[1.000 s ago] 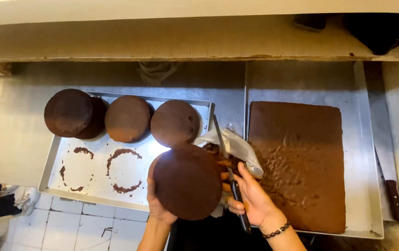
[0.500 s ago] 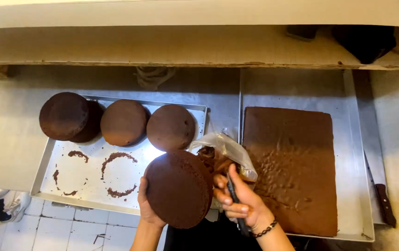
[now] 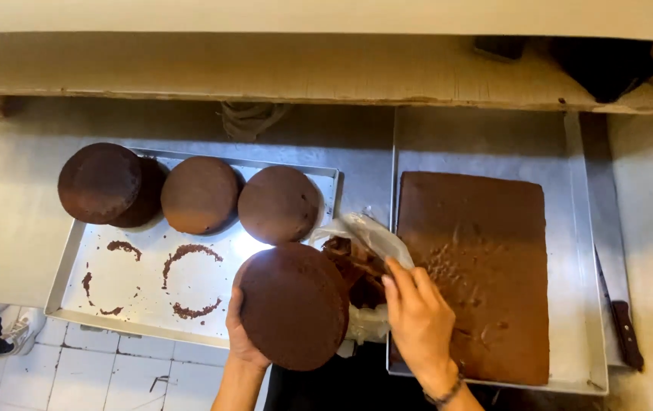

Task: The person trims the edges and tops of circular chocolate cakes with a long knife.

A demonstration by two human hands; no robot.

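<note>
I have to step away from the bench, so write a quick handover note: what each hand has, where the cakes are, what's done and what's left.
Left hand: holds a round chocolate cake on edge over the baking tray.
Right hand: at the clear plastic bag of brown scraps beside it; grip unclear.
Three more round cakes sit along the tray's far side; crumb rings mark two lifted ones.
Rectangular sheet cake lies on the right tray, a knife beyond it.
Left: the tray's three cakes look unhandled.
</note>
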